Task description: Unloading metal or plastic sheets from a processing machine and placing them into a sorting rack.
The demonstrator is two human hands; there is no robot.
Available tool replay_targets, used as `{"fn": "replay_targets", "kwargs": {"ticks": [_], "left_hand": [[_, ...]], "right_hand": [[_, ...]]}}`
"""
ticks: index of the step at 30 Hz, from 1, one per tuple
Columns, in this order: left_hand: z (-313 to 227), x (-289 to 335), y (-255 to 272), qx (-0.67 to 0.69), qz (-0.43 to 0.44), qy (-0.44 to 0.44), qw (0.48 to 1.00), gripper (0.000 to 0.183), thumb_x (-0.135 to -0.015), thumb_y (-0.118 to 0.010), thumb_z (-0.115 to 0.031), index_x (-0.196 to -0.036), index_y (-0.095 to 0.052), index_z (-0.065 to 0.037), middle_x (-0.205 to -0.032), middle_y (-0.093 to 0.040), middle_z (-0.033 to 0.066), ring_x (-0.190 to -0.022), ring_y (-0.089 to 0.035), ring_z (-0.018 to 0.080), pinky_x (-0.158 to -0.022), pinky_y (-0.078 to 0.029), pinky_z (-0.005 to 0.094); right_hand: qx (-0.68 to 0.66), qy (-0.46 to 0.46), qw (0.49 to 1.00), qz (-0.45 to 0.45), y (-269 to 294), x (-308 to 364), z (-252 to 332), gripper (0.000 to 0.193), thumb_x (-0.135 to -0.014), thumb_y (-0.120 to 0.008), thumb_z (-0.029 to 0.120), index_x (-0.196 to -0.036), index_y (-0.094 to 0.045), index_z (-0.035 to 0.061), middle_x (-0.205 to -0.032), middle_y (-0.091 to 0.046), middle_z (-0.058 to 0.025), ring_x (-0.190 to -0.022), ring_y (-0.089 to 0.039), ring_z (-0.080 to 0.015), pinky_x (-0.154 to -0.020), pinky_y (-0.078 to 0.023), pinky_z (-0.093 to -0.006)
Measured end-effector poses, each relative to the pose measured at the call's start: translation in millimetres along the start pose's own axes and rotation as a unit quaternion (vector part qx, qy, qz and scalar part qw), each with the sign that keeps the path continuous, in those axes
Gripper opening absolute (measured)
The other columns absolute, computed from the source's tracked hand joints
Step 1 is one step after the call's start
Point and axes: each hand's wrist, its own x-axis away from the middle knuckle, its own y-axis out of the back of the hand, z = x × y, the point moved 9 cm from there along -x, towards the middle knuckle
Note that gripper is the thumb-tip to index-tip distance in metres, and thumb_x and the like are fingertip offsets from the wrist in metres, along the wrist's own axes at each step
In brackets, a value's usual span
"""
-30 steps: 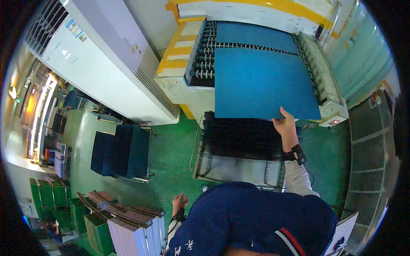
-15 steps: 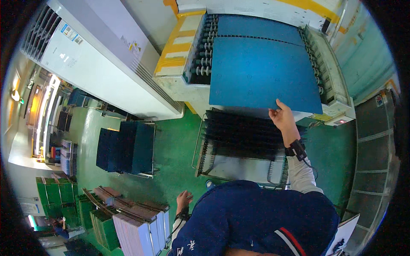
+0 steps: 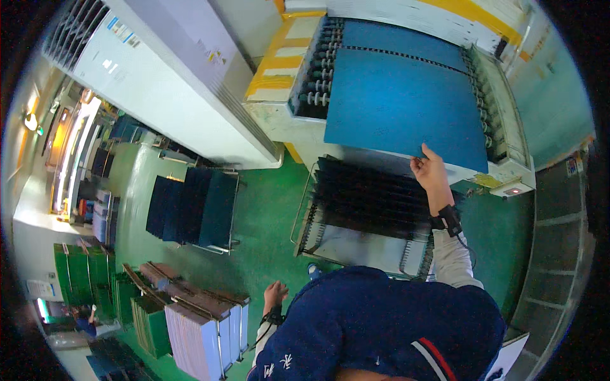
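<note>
A large blue panel [image 3: 406, 101] lies flat on the roller conveyor, its near edge jutting out past the machine's front. My right hand [image 3: 432, 174] is closed at that near edge, right of its middle, with one digit over the panel's top and the other fingers curled at the rim. A second blue panel [image 3: 403, 35] lies just behind it on the rollers. My left hand [image 3: 275, 295] hangs low by my left side, fingers loosely bent and a little apart, holding nothing. Below the conveyor's front stands a rack [image 3: 372, 197] of dark upright panels.
White disc rollers [image 3: 318, 86] line the conveyor's sides. A tall white air conditioner [image 3: 171, 89] stands left of it. Another rack of dark panels [image 3: 190, 206] is on the green floor [image 3: 267, 209]. Racks of pale boards [image 3: 197, 336] and green boards [image 3: 149, 327] stand lower left. A grey-framed partition [image 3: 556, 247] is at right.
The view has turned slightly, so the scene sits further right in the picture. My right hand stays at the near edge of the blue panel; my left hand stays low.
</note>
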Motion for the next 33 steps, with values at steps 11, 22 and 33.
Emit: {"fn": "replay_targets", "kwargs": {"ticks": [11,22,33], "left_hand": [[10.7,-12.0,19.7,-0.065,-0.076,-0.015,0.995,0.042,-0.078,-0.061,-0.03,-0.109,-0.055,-0.003,-0.087,-0.064,0.0092,-0.059,-0.061,0.0183,-0.046,-0.048,0.0279],[24.1,-10.6,35.0,-0.073,-0.086,-0.034,0.993,0.038,-0.078,-0.062,-0.03,-0.102,-0.058,-0.001,-0.083,-0.062,0.007,-0.055,-0.059,0.0161,-0.041,-0.044,0.0278],[23.3,-26.7,63.0,-0.117,-0.078,-0.038,0.989,0.036,-0.078,-0.061,-0.031,-0.097,-0.059,-0.001,-0.075,-0.061,0.0063,-0.051,-0.057,0.0151,-0.041,-0.044,0.0281]], "right_hand": [[0.098,-0.035,0.994,0.026,40.7,-47.9,11.7,0.026,-0.082,-0.06,0.02,-0.103,-0.056,0.0049,-0.084,-0.056,-0.0108,-0.074,-0.053,-0.0195,-0.064,-0.048,-0.0277],[0.204,-0.036,0.972,0.113,5.4,-21.5,-17.6,0.03,-0.085,-0.057,0.027,-0.098,-0.056,-0.0008,-0.088,-0.059,-0.008,-0.08,-0.056,-0.0161,-0.067,-0.047,-0.0268],[0.703,0.266,0.589,0.297,-55.2,156.0,-158.6,0.025,-0.083,-0.054,0.016,-0.101,-0.057,-0.0008,-0.092,-0.06,-0.0122,-0.084,-0.057,-0.0238,-0.075,-0.045,-0.032]]}}
